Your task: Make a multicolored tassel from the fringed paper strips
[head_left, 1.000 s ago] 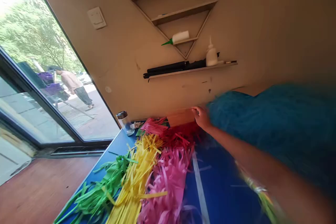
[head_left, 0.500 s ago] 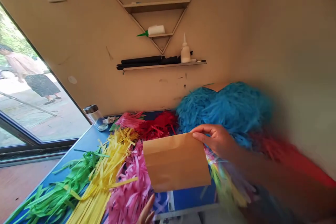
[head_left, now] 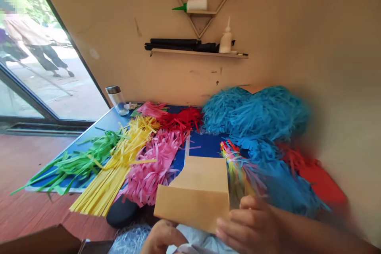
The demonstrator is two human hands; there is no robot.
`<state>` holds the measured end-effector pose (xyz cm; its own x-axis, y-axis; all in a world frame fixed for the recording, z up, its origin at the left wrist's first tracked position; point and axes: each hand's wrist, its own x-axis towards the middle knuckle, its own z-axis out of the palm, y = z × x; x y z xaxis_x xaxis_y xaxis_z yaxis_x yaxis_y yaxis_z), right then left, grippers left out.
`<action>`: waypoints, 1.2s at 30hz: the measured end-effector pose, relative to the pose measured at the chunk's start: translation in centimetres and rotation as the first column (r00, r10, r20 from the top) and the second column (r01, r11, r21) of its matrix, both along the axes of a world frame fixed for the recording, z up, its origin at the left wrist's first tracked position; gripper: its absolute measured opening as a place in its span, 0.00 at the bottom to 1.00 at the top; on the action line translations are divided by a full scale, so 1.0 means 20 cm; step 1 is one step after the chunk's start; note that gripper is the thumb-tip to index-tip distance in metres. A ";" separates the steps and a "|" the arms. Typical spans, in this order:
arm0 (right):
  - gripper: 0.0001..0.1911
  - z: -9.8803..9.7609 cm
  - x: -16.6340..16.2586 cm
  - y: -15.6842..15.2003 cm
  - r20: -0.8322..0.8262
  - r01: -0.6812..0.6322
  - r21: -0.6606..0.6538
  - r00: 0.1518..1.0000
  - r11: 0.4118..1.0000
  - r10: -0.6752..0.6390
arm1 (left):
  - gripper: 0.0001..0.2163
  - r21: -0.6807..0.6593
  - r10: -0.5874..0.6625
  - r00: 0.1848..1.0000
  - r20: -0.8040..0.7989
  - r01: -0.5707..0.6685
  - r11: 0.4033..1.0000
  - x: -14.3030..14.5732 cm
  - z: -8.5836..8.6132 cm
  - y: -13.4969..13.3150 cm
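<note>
A creased sheet of brown paper (head_left: 193, 206) is held low in front of me, its near part bent up at an angle to the far part. At its lower right corner, my right hand (head_left: 250, 222) is closed with curled fingers on the edge. My left hand (head_left: 163, 238) is closed at the lower left edge, partly cut off by the frame, its fingertips hidden. Beyond the paper lie pink paper strips (head_left: 151, 162) and yellow strips (head_left: 119, 162). A tied bundle of multicoloured strips (head_left: 235, 156) is beside the paper's right edge.
On the blue table (head_left: 204, 145) are green strips (head_left: 86, 158), red strips (head_left: 183, 119) and fluffy blue strips (head_left: 258, 111). A lidded glass jar (head_left: 117, 99) stands at the back left. Above, a wall shelf (head_left: 199, 52) carries a glue bottle (head_left: 226, 41). People (head_left: 38, 43) are outside.
The brown paper has come down and nearer, and now shows a sharp bend. My right hand has moved from its top edge to its lower right corner. My left hand has closed at its lower edge.
</note>
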<state>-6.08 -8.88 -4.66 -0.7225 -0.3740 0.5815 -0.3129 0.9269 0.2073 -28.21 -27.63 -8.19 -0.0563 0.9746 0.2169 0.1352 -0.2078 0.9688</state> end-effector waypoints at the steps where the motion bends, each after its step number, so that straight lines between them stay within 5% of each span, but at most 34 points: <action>1: 0.14 0.01 0.01 0.00 0.001 -0.023 0.000 1.000 1.000 0.023 | 0.18 -0.019 0.017 1.000 0.026 -0.016 1.000 0.01 0.02 0.00; 7: 0.09 0.11 0.00 -0.03 -0.010 0.015 0.010 1.000 1.000 -0.015 | 0.13 -0.070 0.052 0.987 0.155 -0.042 0.997 0.04 0.02 -0.02; 13: 0.08 0.06 -0.02 -0.05 -0.091 0.149 -0.142 0.982 0.979 -0.163 | 0.15 -0.142 0.046 0.999 0.025 -0.042 0.989 0.01 -0.04 -0.07; 19: 0.07 0.13 -0.01 -0.01 -0.050 0.040 -0.122 0.998 0.992 -0.046 | 0.14 -0.112 0.080 0.997 -0.019 -0.081 0.990 -0.01 -0.05 -0.07; 22: 0.08 0.13 0.03 -0.04 0.009 0.100 -0.189 0.995 0.977 -0.100 | 0.13 -0.111 0.059 0.998 -0.001 -0.059 0.992 0.00 -0.05 -0.07; 26: 0.16 0.07 0.10 -0.07 0.023 0.214 -0.358 0.975 0.909 -0.221 | 0.09 0.030 0.127 0.992 0.006 -0.127 0.991 -0.02 -0.05 -0.09; 30: 0.18 0.07 0.12 -0.02 -0.019 0.135 -0.523 0.985 0.841 -0.170 | 0.07 0.120 0.281 0.947 -0.157 -0.264 0.957 -0.06 0.00 -0.14; 36: 0.12 0.15 0.10 0.02 0.074 0.161 -0.748 0.984 0.644 -0.159 | 0.07 0.217 0.225 0.921 -0.317 -0.160 0.963 -0.03 0.14 -0.11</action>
